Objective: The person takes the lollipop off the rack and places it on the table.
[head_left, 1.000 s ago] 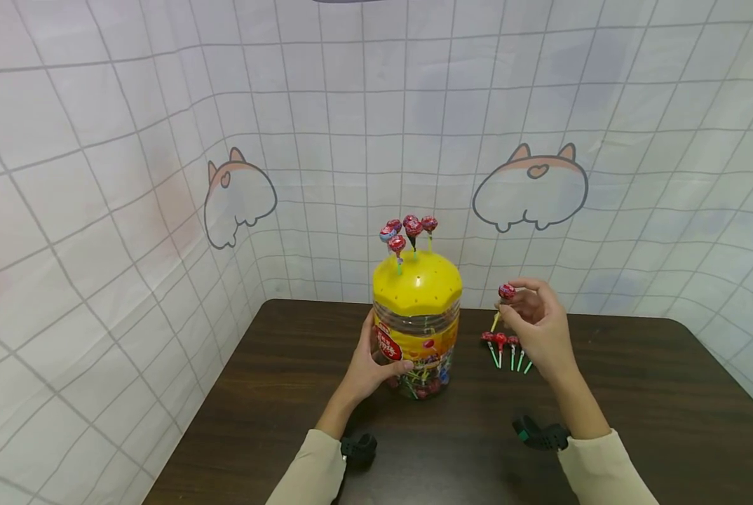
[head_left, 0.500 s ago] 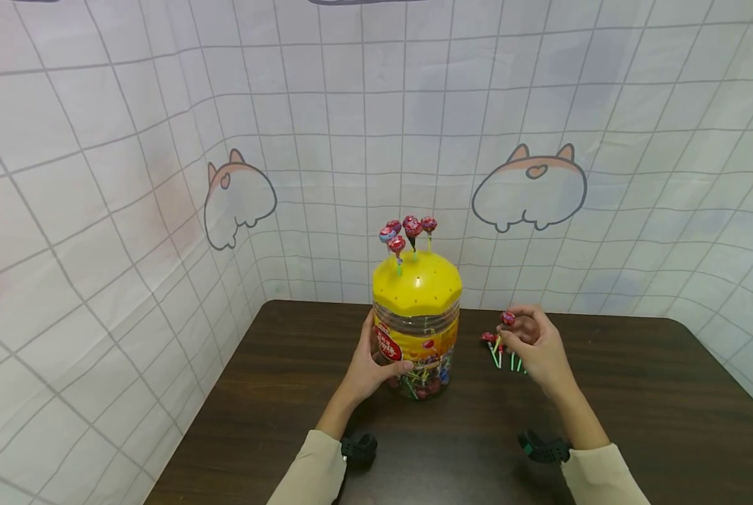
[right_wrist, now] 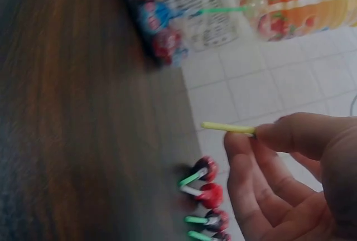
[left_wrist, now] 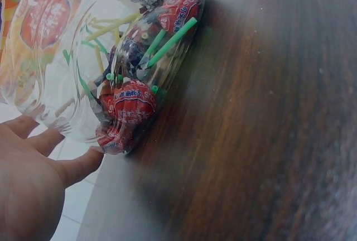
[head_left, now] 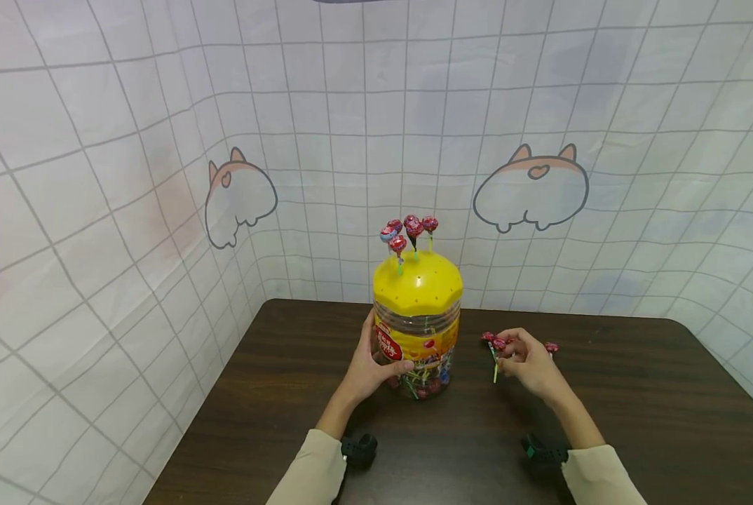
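Note:
A clear plastic lollipop jar [head_left: 417, 344] with a yellow domed lid stands upright on the table. Several wrapped lollipops [head_left: 412, 226] rise from holes in the lid's back left part. My left hand [head_left: 365, 368] holds the jar's left side, thumb across the front; in the left wrist view its fingertips touch the clear wall. To the jar's right, my right hand [head_left: 534, 366] pinches a lollipop by its yellow stick [right_wrist: 228, 128] between thumb and fingers, low over the table. The fingers hide the head of that lollipop in the right wrist view.
Several red lollipops [right_wrist: 211, 195] with mostly green sticks lie in a row beside the right hand, partly covered by it in the head view. The dark wooden table [head_left: 275, 393] meets a white grid-patterned cloth [head_left: 351, 140] at its back and left.
My right hand has come down with its lollipop from above the row to close over the loose lollipops on the table. The left hand and the jar stay where they were.

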Tool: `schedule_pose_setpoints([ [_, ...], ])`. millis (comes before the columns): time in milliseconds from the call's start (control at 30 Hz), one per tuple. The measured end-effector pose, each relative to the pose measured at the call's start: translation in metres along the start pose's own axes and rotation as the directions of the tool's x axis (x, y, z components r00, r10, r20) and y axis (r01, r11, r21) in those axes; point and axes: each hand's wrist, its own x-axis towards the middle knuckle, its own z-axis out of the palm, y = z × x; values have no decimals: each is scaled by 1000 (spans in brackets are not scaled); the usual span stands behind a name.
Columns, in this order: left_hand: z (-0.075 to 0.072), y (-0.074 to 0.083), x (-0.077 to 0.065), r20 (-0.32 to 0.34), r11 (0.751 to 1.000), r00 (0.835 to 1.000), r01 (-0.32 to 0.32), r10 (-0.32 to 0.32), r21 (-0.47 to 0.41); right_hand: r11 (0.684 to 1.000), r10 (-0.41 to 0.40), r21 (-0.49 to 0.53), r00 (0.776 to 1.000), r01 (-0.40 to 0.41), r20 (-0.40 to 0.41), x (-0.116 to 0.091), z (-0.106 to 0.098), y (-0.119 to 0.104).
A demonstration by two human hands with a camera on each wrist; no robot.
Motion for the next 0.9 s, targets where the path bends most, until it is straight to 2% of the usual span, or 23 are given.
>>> schedule_pose_setpoints([
  [300,-1,-1,0,-6,1000,1000,4,-4,14,999,45,-19,992,-43,119,0,4,15],
  [633,0,-2,1,-8,1000,1000,5,-4,14,995,89,-43,991,-85,101,0,3,21],
  [900,0,-2,0,-7,1000,1000,2,-1,10,985,128,-126,988,-116,88,0,2,23],
])
